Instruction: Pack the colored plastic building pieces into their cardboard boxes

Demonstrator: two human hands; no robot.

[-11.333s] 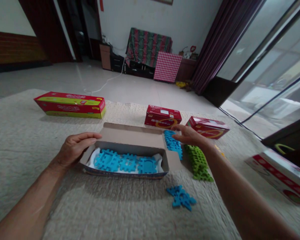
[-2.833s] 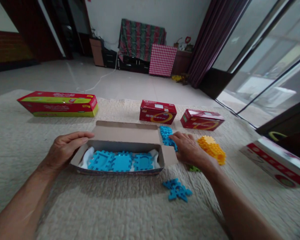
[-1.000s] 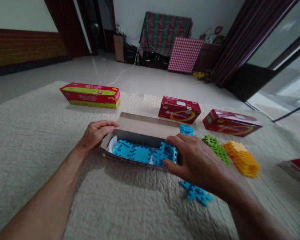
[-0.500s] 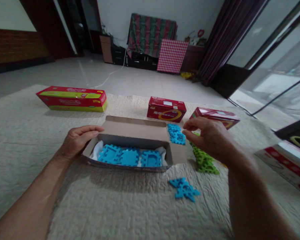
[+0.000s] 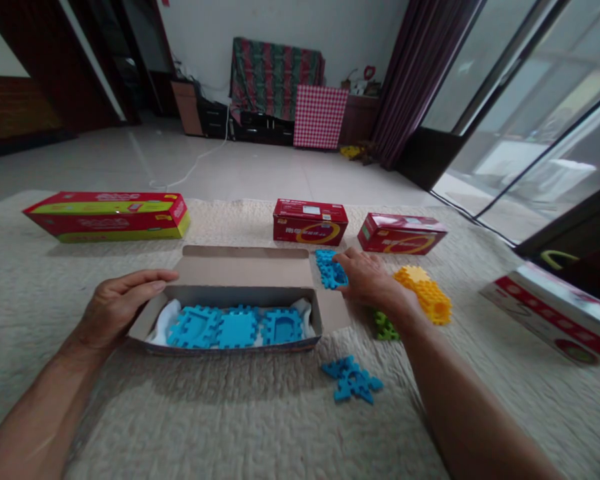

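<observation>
Head view: our left hand (image 5: 111, 308) pinches the left end of an open cardboard carton (image 5: 247, 294), thumb and fingers nearly together at its rear corner. The carton stands on a cream quilted mat (image 5: 220, 427) with its lid flap (image 5: 245, 267) folded back, away from us. Inside, notched blue interlocking tiles (image 5: 237, 331) sit side by side in three groups on white lining (image 5: 166, 320).

Our right hand (image 5: 370, 279) reaches beyond the carton's right side flap (image 5: 333, 310), fingers partly curled over a stack of blue tiles (image 5: 324, 267) on the mat; we cannot tell whether they grip a tile or only touch the stack. Green tiles (image 5: 386, 327) show partly from under our right forearm, and a stack of yellow tiles (image 5: 424, 295) lies just right of it. Nearer to us, loose blue pieces (image 5: 353, 380) lie in a pointed cluster. Along the far side we see a long red-and-lime box (image 5: 107, 217) and two dark red boxes (image 5: 310, 223).
</observation>
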